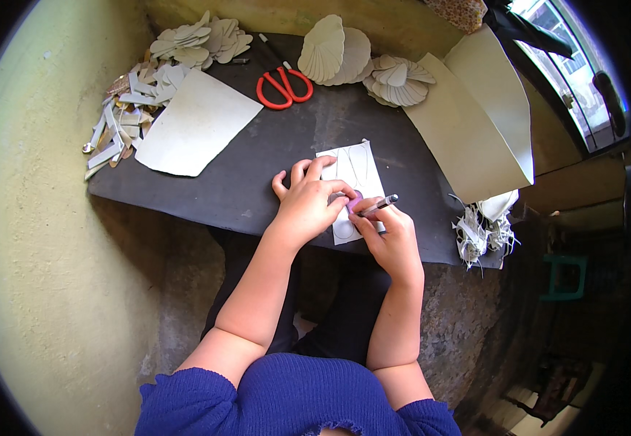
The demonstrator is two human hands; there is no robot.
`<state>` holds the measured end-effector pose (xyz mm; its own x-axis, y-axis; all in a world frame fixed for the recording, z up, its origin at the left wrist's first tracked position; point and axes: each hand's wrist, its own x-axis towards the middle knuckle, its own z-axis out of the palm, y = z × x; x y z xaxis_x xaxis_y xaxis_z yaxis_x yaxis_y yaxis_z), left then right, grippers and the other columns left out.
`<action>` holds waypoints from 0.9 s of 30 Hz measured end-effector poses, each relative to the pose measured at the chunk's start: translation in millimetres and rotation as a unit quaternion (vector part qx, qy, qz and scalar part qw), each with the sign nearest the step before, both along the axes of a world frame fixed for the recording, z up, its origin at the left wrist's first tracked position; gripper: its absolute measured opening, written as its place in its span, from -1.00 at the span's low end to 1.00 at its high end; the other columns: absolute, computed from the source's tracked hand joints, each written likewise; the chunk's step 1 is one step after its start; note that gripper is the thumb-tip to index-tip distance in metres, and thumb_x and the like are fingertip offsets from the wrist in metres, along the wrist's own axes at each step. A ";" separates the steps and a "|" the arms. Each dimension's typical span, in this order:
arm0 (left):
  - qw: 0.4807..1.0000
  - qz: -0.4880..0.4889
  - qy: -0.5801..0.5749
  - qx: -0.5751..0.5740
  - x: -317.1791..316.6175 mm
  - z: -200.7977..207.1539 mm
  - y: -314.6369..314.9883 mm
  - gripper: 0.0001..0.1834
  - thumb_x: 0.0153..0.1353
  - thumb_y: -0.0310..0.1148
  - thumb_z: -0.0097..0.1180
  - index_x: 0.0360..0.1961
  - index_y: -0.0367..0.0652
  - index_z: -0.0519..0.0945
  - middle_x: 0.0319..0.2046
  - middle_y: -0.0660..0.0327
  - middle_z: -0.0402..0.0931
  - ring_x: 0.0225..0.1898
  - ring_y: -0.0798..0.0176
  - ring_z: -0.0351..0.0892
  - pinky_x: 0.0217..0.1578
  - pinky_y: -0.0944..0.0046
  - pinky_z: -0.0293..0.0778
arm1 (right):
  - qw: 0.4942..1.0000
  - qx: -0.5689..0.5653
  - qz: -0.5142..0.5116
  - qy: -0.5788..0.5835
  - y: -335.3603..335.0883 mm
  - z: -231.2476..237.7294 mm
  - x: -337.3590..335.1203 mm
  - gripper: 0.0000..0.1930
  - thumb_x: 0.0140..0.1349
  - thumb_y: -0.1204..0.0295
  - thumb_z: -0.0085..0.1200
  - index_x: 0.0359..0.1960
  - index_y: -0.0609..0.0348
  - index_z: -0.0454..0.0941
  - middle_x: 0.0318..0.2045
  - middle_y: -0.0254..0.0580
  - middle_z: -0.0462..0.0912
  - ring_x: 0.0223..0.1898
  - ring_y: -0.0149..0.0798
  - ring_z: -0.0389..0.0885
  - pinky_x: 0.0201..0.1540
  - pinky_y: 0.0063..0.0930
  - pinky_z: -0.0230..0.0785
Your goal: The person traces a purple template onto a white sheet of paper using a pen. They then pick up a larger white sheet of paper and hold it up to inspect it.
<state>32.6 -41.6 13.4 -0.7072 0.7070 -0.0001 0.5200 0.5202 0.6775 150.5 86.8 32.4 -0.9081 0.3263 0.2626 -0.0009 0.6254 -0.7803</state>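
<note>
A white card strip with thin drawn outlines of rounded shapes lies near the front edge of the dark table. My left hand rests over its left side, index finger and thumb pressing a small pink-purple flat piece onto the card. The other fingers are bent and spread. My right hand grips a pen with a clear barrel and dark end, its tip close to the pink piece. The tip itself is hidden by my fingers.
Red-handled scissors lie behind, near a large white sheet. Cut scraps and petal-shaped pieces pile at the left; fanned stacks stand at the back. A folded card and shredded strips sit right.
</note>
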 end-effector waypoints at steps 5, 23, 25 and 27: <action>1.000 0.002 -0.003 -0.002 0.0 1.6 0.3 -0.86 0.16 -0.15 0.23 -0.26 0.33 0.75 0.29 0.28 0.29 0.39 0.08 0.02 0.31 -0.24 -0.31 | 1.000 0.019 -0.003 -0.006 -1.0 1.1 -4.3 -0.86 0.15 0.51 0.25 -0.26 0.17 0.59 -0.38 -0.14 0.63 -0.41 -0.06 0.68 -0.35 -0.35 0.49; 1.000 0.002 -0.003 0.001 -0.4 1.9 -1.1 -0.88 0.15 -0.16 0.22 -0.30 0.29 0.75 0.30 0.31 0.29 0.39 0.08 0.02 0.30 -0.26 -0.28 | 0.999 0.032 0.025 0.006 0.2 -0.5 -7.5 -0.86 0.14 0.54 0.21 -0.25 0.19 0.58 -0.36 -0.13 0.61 -0.30 -0.01 0.62 -0.22 -0.23 0.47; 1.000 0.001 -0.005 0.000 -0.5 2.8 -1.2 -0.88 0.15 -0.16 0.22 -0.29 0.29 0.75 0.30 0.31 0.29 0.39 0.07 0.02 0.30 -0.26 -0.28 | 0.999 0.022 0.028 -0.009 0.5 3.3 -5.9 -0.85 0.14 0.55 0.22 -0.25 0.19 0.58 -0.37 -0.13 0.61 -0.30 -0.01 0.62 -0.23 -0.24 0.47; 1.000 0.000 -0.010 -0.001 -0.4 3.4 -0.4 -0.88 0.16 -0.16 0.22 -0.29 0.29 0.75 0.30 0.31 0.29 0.39 0.07 0.02 0.30 -0.26 -0.29 | 0.999 0.020 0.025 -0.011 0.6 4.2 -5.7 -0.86 0.14 0.55 0.21 -0.25 0.20 0.58 -0.37 -0.12 0.61 -0.30 -0.02 0.62 -0.23 -0.25 0.46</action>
<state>32.2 -42.0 16.8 -0.7068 0.7073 -0.0147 0.5070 0.5209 0.6868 144.8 87.4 36.5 -0.9286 0.2696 0.2550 -0.0172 0.6552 -0.7553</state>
